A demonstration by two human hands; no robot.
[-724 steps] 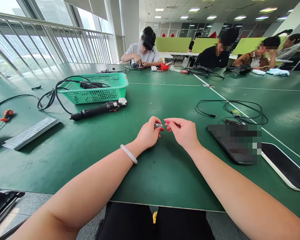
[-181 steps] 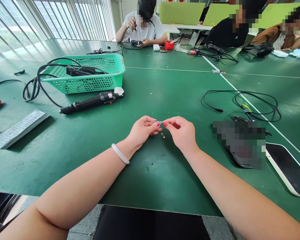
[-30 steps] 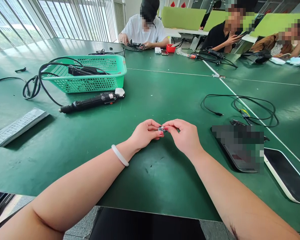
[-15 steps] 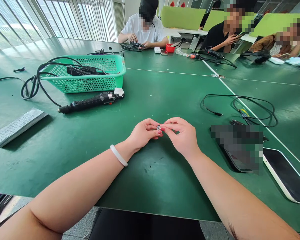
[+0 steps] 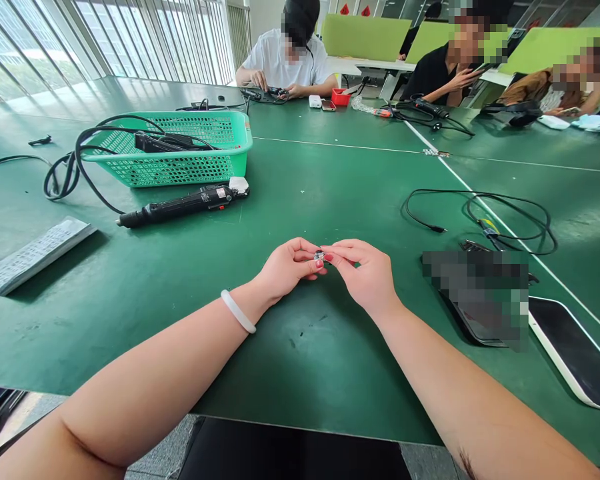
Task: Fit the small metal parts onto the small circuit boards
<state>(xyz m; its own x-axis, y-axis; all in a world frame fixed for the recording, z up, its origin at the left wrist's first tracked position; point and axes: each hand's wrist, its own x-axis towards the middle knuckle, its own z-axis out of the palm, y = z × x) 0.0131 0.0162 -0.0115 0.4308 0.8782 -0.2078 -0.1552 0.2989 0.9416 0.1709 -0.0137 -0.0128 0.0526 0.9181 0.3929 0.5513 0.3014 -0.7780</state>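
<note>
A small metallic and dark part (image 5: 319, 256) is pinched between my two hands, above the green table (image 5: 300, 373). My left hand (image 5: 291, 267) grips it from the left with thumb and fingertips; a white band circles that wrist. From the right, my right hand (image 5: 364, 270) holds the part's other side, its thumb and fingers pressed together. The fingertips of both hands nearly meet. What exactly the part is cannot be made out at this size.
Beyond my left hand lie a black electric screwdriver (image 5: 183, 205) and a green basket (image 5: 175, 163) with cables. A folded paper strip (image 5: 35, 257) is far left. On the right are a coiled cable (image 5: 540, 230) and a phone (image 5: 577, 347). People sit opposite.
The fingers of my right hand have shifted slightly at the small part, and a little more of the part shows. A person opposite has moved a hand slightly.
</note>
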